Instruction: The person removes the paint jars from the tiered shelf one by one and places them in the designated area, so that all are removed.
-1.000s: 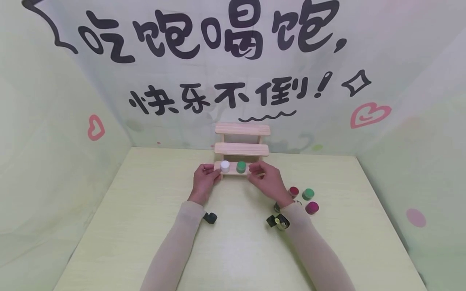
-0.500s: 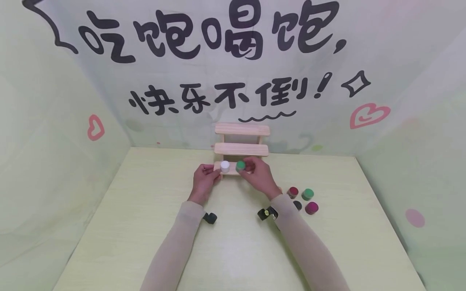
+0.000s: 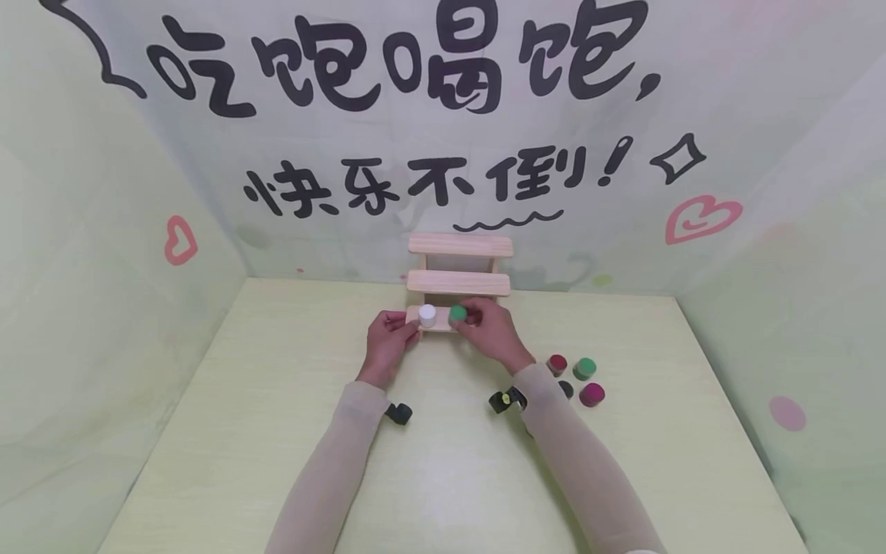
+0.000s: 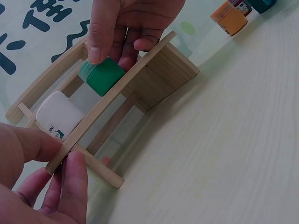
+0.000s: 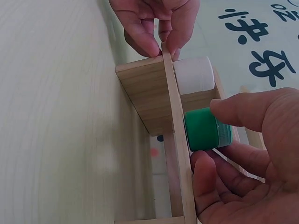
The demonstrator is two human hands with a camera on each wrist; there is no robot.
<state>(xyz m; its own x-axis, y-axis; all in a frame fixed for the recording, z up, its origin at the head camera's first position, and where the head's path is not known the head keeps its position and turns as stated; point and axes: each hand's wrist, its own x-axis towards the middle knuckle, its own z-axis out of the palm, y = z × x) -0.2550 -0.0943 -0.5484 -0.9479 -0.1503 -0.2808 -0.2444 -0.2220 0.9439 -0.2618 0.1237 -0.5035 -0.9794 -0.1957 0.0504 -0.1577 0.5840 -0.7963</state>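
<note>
A three-step wooden rack (image 3: 459,282) stands by the back wall. My left hand (image 3: 388,346) pinches the left end of its lowest step between thumb and fingers. Beside those fingers, a white paint jar (image 3: 427,315) stands on this step, its printed side partly visible in the left wrist view. To its right is a green paint jar (image 5: 203,130), apart from the white one. My right hand (image 3: 493,332) holds the green jar from the right, thumb on the near side and fingers behind. Whether the jar's base touches the wood is hard to tell.
Right of my right forearm, a red jar (image 3: 557,365), another green jar (image 3: 584,368), a magenta jar (image 3: 592,395) and a partly hidden dark jar (image 3: 566,389) stand on the table. The left wrist view also catches an orange jar (image 4: 229,18). Behind the rack hangs a printed cloth (image 3: 304,254).
My right hand has moved left from the step's right end and taken hold of the green jar. Over the last half second it barely moves. The left hand stays on the rack.
</note>
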